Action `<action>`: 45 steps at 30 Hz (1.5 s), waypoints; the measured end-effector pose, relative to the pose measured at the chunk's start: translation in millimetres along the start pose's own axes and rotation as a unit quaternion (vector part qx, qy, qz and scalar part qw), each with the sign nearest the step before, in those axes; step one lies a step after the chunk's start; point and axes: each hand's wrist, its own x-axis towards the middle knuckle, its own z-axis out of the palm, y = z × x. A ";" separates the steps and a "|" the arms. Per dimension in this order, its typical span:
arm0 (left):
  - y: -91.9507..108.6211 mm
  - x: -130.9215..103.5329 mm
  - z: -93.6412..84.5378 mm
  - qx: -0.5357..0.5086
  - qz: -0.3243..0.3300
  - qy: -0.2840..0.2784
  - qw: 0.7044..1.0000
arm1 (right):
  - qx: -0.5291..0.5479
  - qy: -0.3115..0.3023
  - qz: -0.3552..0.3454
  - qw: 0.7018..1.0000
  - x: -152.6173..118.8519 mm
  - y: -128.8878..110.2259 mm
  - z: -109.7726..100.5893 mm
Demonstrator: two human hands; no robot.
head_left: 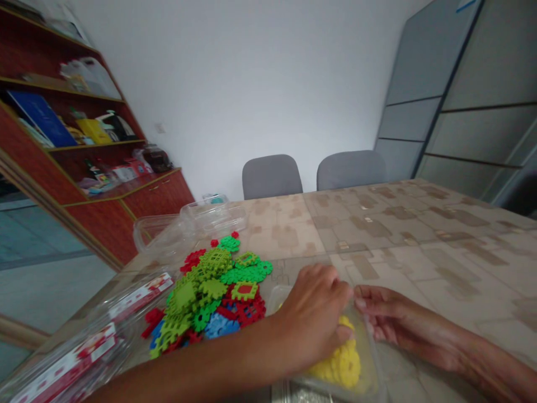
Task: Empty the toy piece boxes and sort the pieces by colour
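A clear plastic container (373, 369) stands at the table's near edge, with yellow gear-shaped plastic pieces (346, 362) in it. My left hand (314, 313) reaches across and over the container, its fingers curled down toward the pieces. Whatever those fingertips hold, if anything, is hidden beneath the hand. At the container's right side, my right hand (384, 310) grips the wall near its far corner with thumb and fingers. Left of the container lies a loose heap of interlocking plastic pieces (184, 296) in light green, green, red and blue.
Clear plastic containers (210, 218) stand behind the heap. Clear packages with printed labels (140, 296) lie along the table's left side. The tablecloth (419, 252) has a brown block pattern. Two grey chairs (272, 178) stand at the far side; a shelf unit (121, 201) is at left.
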 end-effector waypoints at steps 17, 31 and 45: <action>-6.1 -48.1 35.2 0.246 0.269 0.201 0.909 | -0.642 -0.112 -0.504 0.567 -21.3 3.9 5.3; -13.7 -38.9 17.7 0.251 0.236 0.165 0.924 | -0.675 -0.051 -0.604 0.420 -6.5 -4.4 14.2; -15.8 -44.4 6.7 0.250 0.256 0.183 0.916 | -0.687 -0.013 -0.625 0.370 5.1 -16.0 6.6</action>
